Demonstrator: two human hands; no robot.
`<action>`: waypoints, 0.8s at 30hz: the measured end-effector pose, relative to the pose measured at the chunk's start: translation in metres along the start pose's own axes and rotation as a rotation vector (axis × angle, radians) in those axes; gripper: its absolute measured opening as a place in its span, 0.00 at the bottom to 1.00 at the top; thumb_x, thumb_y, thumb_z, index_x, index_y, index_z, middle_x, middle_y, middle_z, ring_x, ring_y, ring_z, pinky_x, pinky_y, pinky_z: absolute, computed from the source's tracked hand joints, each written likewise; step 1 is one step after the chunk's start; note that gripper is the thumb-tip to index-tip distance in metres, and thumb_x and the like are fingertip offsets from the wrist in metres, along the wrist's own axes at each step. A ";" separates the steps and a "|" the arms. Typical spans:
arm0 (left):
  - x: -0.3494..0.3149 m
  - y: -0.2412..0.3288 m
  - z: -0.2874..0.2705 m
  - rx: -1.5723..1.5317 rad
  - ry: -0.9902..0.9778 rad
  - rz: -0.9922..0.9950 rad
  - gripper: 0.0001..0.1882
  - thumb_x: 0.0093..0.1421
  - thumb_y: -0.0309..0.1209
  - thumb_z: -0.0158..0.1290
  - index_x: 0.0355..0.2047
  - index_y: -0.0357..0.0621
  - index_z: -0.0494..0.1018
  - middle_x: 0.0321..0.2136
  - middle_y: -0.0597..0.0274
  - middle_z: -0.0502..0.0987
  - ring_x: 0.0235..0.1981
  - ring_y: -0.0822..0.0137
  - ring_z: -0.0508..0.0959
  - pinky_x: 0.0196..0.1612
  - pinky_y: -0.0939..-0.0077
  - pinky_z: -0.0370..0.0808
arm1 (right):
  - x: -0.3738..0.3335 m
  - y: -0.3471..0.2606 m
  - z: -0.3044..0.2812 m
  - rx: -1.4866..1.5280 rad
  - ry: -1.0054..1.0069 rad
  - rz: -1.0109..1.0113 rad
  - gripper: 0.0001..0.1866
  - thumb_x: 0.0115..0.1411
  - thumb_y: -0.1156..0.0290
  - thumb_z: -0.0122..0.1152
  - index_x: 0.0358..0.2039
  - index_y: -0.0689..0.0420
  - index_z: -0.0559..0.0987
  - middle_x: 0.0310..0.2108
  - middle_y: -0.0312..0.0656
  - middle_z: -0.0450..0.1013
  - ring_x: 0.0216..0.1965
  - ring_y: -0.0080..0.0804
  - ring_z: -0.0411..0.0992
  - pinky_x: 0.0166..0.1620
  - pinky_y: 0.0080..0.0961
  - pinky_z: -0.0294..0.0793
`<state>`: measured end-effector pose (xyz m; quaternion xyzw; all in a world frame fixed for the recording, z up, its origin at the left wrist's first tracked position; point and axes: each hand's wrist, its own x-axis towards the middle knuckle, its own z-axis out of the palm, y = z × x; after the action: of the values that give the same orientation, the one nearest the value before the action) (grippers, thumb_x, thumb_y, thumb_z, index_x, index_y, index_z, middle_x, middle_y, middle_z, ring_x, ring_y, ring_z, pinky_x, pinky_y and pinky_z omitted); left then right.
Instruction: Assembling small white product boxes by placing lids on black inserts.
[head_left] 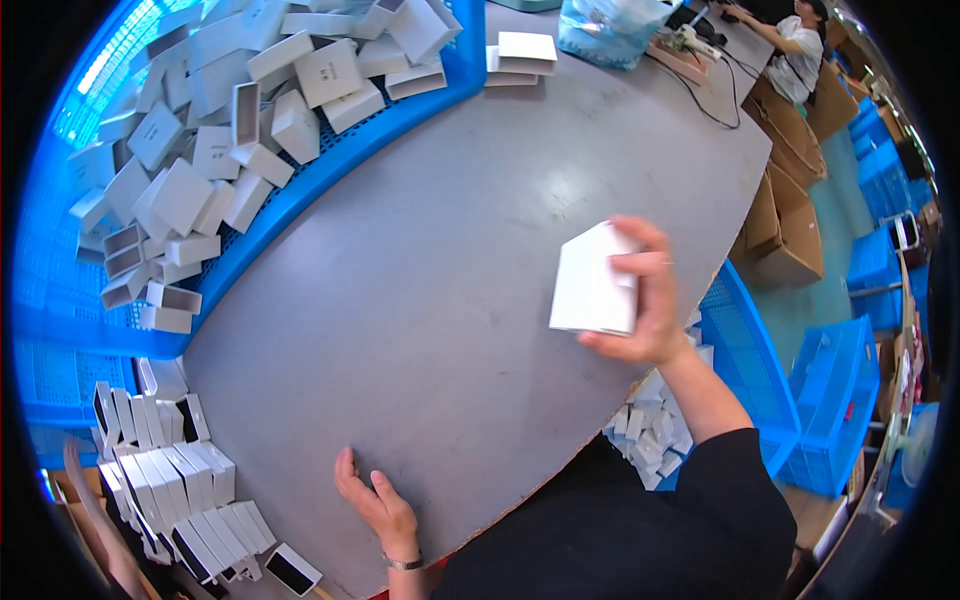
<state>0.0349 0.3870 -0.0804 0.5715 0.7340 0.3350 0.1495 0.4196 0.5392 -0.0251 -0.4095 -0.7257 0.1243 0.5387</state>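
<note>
My right hand point(650, 295) grips a small white box point(592, 280) above the right part of the grey table point(430, 270), with fingers over its far edge and the thumb beneath. The box's plain white side faces up. My left hand point(376, 503) is over the table's near left part, fingers apart and holding nothing, a metal-banded watch or bracelet on its wrist. Nearest to it are rows of white boxes point(190, 480) standing on edge, some showing dark insides. One white box with a dark inside point(293, 569) lies apart from the rows.
A big blue crate point(330, 165) heaped with loose white boxes fills the far left. White boxes point(526, 55) and a blue plastic bag point(610, 30) sit at the far edge. Below the right edge, a blue crate point(745, 365) holds more boxes. Another person point(797, 55) sits far right; someone's arm point(100, 520) shows far left.
</note>
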 end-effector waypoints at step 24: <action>0.143 -0.055 -0.027 0.020 0.283 -0.046 0.24 0.69 0.32 0.51 0.62 0.34 0.64 0.60 0.48 0.68 0.58 0.54 0.69 0.56 0.63 0.69 | 0.114 0.120 -0.075 -0.536 -0.524 0.295 0.31 0.55 0.53 0.67 0.55 0.57 0.76 0.53 0.51 0.75 0.58 0.50 0.70 0.61 0.42 0.69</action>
<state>-0.0651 0.5054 -0.0737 0.5032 0.7639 0.4014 0.0463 0.5309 0.6786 0.0073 -0.5899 -0.7785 0.1066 0.1860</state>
